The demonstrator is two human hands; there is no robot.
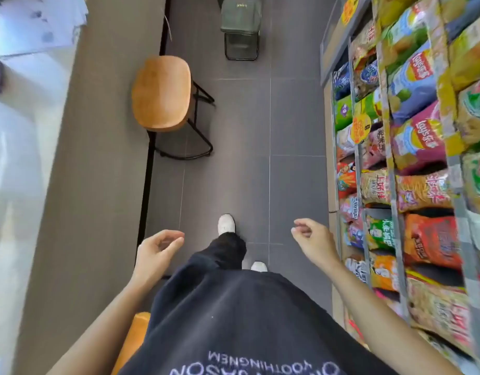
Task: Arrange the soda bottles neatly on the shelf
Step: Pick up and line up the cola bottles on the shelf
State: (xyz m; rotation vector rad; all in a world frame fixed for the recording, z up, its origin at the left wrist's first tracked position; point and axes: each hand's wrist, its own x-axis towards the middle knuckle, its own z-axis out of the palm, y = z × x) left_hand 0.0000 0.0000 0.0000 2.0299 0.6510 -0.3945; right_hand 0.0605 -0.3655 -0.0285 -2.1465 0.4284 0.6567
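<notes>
No soda bottles show in the head view. My left hand (156, 250) hangs in front of me over the floor, fingers loosely curled, holding nothing. My right hand (313, 238) is out to the right near the shelf's edge, fingers loosely curled too and empty. A tall shelf (390, 169) along the right is packed with snack and chip bags. I am looking straight down at my dark clothes and white shoes on the grey tiled floor (260, 171).
A wooden stool (161, 93) with black metal legs stands ahead on the left by a long grey counter (98, 158). A dark green stool (241, 25) stands farther ahead. Another orange seat (133, 339) sits by my left arm. The aisle runs between counter and shelf.
</notes>
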